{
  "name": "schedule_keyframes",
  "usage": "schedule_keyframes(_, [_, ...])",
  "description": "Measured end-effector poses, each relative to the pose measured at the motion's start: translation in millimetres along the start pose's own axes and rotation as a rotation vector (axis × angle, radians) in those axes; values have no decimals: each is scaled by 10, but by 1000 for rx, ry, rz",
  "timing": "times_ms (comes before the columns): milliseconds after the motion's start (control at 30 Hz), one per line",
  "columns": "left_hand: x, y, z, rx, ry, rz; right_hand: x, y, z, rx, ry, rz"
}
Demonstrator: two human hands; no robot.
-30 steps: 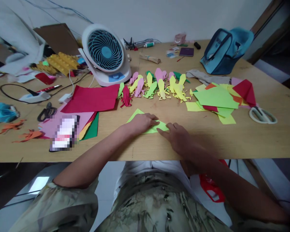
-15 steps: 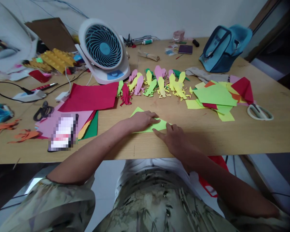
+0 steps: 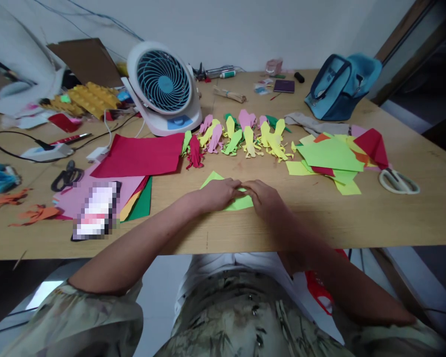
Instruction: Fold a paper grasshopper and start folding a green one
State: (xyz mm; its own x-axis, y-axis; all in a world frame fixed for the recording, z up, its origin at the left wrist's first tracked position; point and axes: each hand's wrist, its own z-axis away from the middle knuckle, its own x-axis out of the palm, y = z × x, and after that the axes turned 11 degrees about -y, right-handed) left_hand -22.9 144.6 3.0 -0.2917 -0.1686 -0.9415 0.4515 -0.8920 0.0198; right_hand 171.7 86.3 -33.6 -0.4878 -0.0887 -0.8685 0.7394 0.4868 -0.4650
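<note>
While hands (image 3: 220,193) touch lime paper (image 3: 241,203) | folded figures (image 3: 249,141) beyond | fan (image 3: 165,84) back-left

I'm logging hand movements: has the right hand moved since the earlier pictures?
Yes. The right hand has moved forward, away from the table's front edge, and now its fingers are close beside the left hand.

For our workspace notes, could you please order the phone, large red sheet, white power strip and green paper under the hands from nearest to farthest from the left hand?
1. Green paper: under the left hand.
2. Large red sheet: left, slightly farther back.
3. Phone: farther left, nearer the front.
4. White power strip: far left, farther back.
</note>
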Motion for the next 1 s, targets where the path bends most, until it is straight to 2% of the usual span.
schedule_keyframes(100, [31, 41, 12, -23, 14, -14, 104, 113, -11, 11, 90, -148])
schedule_keyframes(300, [99, 137, 49, -73, 17, 20, 5, 146, -128, 3, -68, -96])
schedule_keyframes(400, [146, 194, 76, -79, 65, 66, 1, 162, -197, 37, -143, -67])
schedule_keyframes(467, [175, 255, 80, -86, 108, 46, 30, 188, -201, 15, -147, -94])
schedule_keyframes(567, [195, 413, 47, -178, 124, 9, 83, 242, -172, -54, -120, -134])
schedule_keyframes(700, [202, 737, -24, -364, 52, 53, 131, 310, -152, -140, -128, -126])
schedule_keyframes(800, [232, 976, -55, -475, 93, 67, 150, 352, -160, -197, -146, -86])
schedule_keyframes(900, [273, 1133, -72, -535, 86, 112, 163, 388, -171, -237, -198, -32])
schedule_keyframes(1000, [311, 1201, -92, -562, 93, 147, 171, 415, -182, -255, -226, -14])
